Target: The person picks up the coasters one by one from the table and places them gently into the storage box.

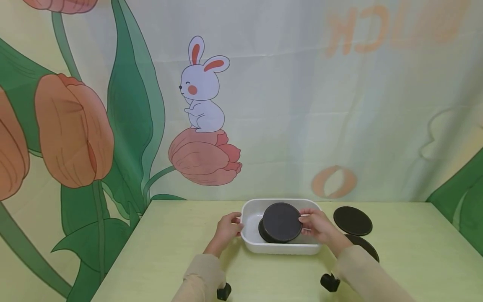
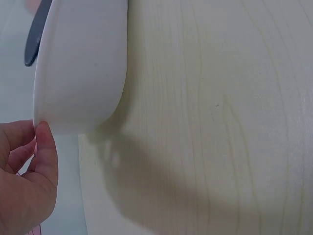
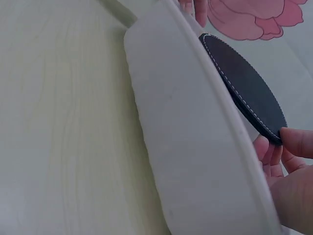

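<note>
"Head view: where do we find the black disc?"

"Within the outline of our white tray, near its middle. A dark round piece peeks out at the disc's eight o'clock; we cannot tell whether the two touch."

"How should it handle for us?"

"Light, we'd judge, and stiff enough to stay flat when held by one edge. Hardly fragile, though the face could be a bit slick, so we'd take the rim, thumb above and fingers below."

"Is that our right hand's hold?"

"Yes, it pinches the edge at the disc's three o'clock. Our left hand pinches the tray's rim at nine o'clock, thumb against the outer wall."

"And its looks?"

"Round, thin, nearly black, with a plain, dull face. From the right wrist we see pale stitching just inside the edge, rather like leatherwork. Two similar dark rounds lie on our pale tabletop: one at the tray's three o'clock, another at four, partly covered by our right sleeve."
</note>
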`<action>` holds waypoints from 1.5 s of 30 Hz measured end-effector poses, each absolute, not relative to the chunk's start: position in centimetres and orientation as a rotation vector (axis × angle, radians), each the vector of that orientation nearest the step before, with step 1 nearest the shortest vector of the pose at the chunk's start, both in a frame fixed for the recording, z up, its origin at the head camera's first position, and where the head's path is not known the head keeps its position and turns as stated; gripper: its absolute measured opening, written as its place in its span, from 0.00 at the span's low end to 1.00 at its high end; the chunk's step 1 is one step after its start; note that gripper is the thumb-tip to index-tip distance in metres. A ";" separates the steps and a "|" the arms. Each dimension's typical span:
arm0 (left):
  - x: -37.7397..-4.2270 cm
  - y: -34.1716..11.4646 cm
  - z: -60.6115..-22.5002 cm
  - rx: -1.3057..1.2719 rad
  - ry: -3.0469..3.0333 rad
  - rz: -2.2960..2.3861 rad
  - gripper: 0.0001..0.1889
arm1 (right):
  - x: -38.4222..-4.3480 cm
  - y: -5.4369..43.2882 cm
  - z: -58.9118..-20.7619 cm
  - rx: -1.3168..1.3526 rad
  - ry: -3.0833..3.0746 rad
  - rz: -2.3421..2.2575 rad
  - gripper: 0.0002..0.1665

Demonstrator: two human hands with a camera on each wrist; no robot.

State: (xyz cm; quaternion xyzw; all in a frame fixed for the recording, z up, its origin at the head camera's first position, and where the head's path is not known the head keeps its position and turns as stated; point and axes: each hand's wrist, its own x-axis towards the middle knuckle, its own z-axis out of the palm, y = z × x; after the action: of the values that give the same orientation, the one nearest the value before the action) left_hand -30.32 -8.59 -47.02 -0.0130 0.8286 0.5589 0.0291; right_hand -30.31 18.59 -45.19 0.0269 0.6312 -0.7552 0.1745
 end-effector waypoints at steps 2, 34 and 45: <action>-30.3 -8.6 -47.0 -0.046 2.556 1.726 0.21 | -31.1 18.4 -46.0 0.134 1.845 -2.124 0.09; -30.2 -8.5 -46.8 -0.069 2.543 1.730 0.22 | -31.8 15.1 -47.7 0.559 1.966 -2.042 0.19; -30.1 -8.5 -46.7 -0.064 2.545 1.726 0.21 | -32.5 15.2 -48.7 0.614 2.149 -1.934 0.23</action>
State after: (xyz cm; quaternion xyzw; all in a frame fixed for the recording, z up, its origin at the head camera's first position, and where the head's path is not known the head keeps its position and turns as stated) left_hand -30.15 -8.52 -46.65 -0.0207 0.8269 0.5609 0.0328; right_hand -32.47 15.16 -48.74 0.2067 0.7240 -0.6516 0.0926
